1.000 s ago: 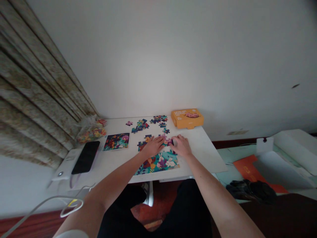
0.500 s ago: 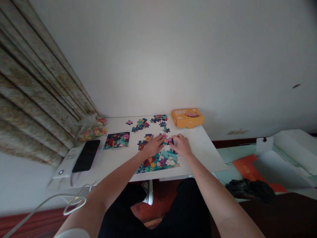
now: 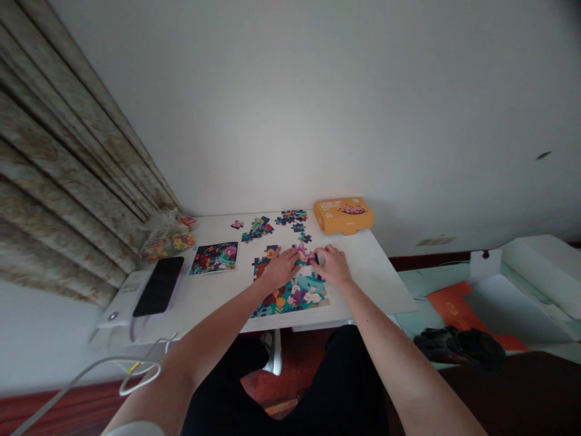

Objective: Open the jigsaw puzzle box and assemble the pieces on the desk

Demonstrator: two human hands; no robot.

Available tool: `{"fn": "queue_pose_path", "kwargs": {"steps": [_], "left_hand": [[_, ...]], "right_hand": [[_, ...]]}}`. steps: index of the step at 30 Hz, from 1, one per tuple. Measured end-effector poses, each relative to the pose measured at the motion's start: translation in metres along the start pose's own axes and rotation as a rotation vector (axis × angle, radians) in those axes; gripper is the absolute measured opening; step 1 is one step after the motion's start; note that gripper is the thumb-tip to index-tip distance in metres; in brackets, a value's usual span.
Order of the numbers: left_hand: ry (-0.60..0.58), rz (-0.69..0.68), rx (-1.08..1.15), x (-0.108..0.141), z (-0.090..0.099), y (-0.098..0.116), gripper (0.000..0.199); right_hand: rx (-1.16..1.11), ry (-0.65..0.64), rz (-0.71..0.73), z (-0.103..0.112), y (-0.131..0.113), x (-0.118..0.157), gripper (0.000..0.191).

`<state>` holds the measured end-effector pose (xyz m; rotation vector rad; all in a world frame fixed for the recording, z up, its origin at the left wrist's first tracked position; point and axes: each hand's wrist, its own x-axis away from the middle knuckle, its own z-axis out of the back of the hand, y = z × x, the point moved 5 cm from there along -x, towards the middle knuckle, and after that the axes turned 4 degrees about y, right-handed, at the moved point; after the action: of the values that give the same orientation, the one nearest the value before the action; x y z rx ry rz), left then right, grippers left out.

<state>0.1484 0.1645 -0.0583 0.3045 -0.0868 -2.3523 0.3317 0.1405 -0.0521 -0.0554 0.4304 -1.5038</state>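
A partly joined jigsaw puzzle [image 3: 290,298] with white rabbits and flowers lies near the front edge of the white table. My left hand [image 3: 282,267] rests on its upper middle, fingers stretched out and lying flat. At the puzzle's upper right, my right hand [image 3: 333,265] has its fingers bent together on a puzzle piece with a dark purple edge [image 3: 316,258]. Pink pieces [image 3: 303,251] show between the two hands. The fingers partly hide where these pieces meet the puzzle.
Loose pieces [image 3: 261,227] and more pieces [image 3: 293,216] lie behind the puzzle. Left of it are a picture card [image 3: 213,258], a black phone [image 3: 158,286] and a plastic bag [image 3: 167,239]. An orange box [image 3: 344,215] stands at the back right. A white cable [image 3: 91,363] hangs at front left.
Both hands stay almost in the same place on the puzzle. The view has shifted very slightly; nothing else has visibly moved.
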Motion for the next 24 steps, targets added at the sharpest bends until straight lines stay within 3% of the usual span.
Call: {"fn": "queue_pose_path", "kwargs": {"steps": [3, 7, 13, 19, 24], "left_hand": [[-0.003, 0.031, 0.031, 0.010, 0.007, 0.009, 0.041], [0.043, 0.116, 0.024, 0.043, 0.016, 0.018, 0.047], [0.066, 0.222, -0.030, 0.090, 0.013, 0.009, 0.054], [0.052, 0.240, 0.014, 0.095, 0.007, 0.006, 0.057], [0.101, 0.248, 0.046, 0.094, 0.009, 0.007, 0.052]], "right_hand": [[-0.010, 0.003, -0.004, 0.000, 0.001, 0.000, 0.027], [-0.074, 0.045, -0.032, -0.003, 0.007, -0.002, 0.031], [-0.296, 0.151, -0.130, -0.015, 0.029, -0.005, 0.040], [-0.410, 0.206, -0.296, -0.025, 0.043, -0.021, 0.047], [-0.329, 0.110, -0.194, -0.033, 0.015, -0.058, 0.041]]}}
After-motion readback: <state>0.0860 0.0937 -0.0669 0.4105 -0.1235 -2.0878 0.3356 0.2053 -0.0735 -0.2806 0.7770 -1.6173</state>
